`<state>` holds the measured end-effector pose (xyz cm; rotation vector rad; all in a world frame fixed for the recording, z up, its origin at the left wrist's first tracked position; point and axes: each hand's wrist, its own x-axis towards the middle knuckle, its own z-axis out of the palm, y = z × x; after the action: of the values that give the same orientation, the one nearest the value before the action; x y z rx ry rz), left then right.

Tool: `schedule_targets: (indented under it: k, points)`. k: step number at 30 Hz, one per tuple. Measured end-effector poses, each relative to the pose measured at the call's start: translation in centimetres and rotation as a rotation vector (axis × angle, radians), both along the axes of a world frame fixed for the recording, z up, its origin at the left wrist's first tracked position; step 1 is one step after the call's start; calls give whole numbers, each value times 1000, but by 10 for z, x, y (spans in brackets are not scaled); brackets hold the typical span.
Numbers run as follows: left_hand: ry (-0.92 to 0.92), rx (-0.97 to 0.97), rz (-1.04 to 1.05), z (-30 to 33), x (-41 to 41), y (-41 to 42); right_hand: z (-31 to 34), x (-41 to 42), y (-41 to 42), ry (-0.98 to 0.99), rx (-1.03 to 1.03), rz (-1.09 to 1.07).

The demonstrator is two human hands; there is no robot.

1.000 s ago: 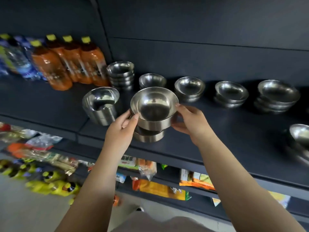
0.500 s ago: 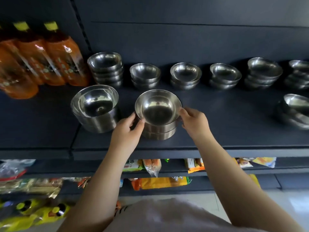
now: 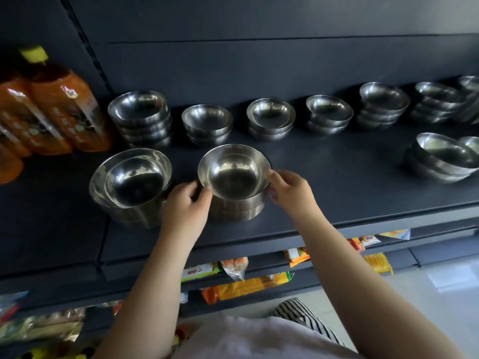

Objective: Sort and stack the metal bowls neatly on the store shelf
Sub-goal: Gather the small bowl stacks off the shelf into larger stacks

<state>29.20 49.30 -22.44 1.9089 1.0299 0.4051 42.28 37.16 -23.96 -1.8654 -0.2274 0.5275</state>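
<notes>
A metal bowl [image 3: 234,172] tops a short stack of bowls [image 3: 237,209] near the front of the dark shelf [image 3: 337,182]. My left hand [image 3: 185,206] grips the stack's left side, thumb at the top bowl's rim. On the right side my right hand [image 3: 289,189] pinches that rim with its fingertips. A wider stack of bowls [image 3: 132,182] stands just to the left. Along the back runs a row of several more bowl stacks [image 3: 270,117].
Orange drink bottles [image 3: 64,107] stand at the shelf's left end. Two more bowl stacks [image 3: 444,156] sit at the right front. Snack packets [image 3: 246,283] lie on the lower shelves. The shelf's front edge [image 3: 285,233] runs under my wrists.
The bowl I held tilted above the stack has come down and now sits nested on it. My view has swung rightward and closer to the shelf.
</notes>
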Motion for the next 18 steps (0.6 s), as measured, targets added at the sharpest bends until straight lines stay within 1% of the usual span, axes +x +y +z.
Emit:
schedule_targets:
  k: [3,5,8,11,18]
  points:
    - [2,102,43,10,8,2,3,11,1,32,-3,3]
    - [-59,106,61,19,18,2,6,23,1,72,20,-10]
    - [-104,139,11,33,43,-1,11,48,2,168,91,-49]
    - [-111,169,-70,46,72,-6,19,74,5,208,95,-29]
    - [74,440,-196,61,130,-7,20,137,24,338,71,13]
